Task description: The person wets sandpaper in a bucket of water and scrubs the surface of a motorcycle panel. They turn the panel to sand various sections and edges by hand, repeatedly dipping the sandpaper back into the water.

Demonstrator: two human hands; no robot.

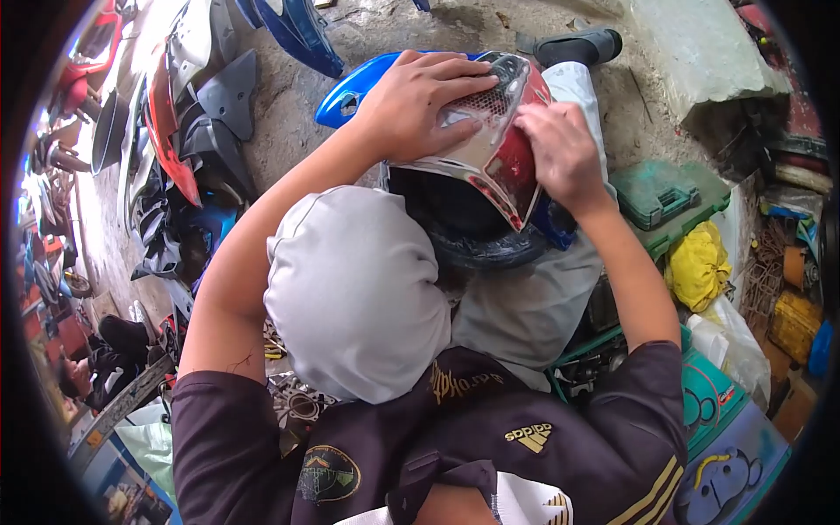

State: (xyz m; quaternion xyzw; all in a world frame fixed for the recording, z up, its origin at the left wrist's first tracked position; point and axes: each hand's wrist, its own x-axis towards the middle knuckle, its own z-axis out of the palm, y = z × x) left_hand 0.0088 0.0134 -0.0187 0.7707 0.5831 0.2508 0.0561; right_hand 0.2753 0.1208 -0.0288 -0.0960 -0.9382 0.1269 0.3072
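A red and white motorcycle fairing panel (477,149) with a dark mesh pattern and scuffed, whitish patches lies across my lap. My left hand (430,98) rests on its upper face, fingers stretched toward the mesh and thumb apart. At the panel's red right side, my right hand (564,150) is closed, its fingertips bent against the edge. Whatever those fingers may hold is hidden. Under the panel shows a round black tyre-like piece (490,249). A glossy blue body part (354,92) sticks out behind my left hand.
Loose fairing pieces, including a red one (166,122), are piled on the left. At right are a green tool case (661,192), a yellow bag (700,265) and a teal toolbox (704,385). A concrete block (700,52) stands far right. Metal parts (297,402) lie beside my knee.
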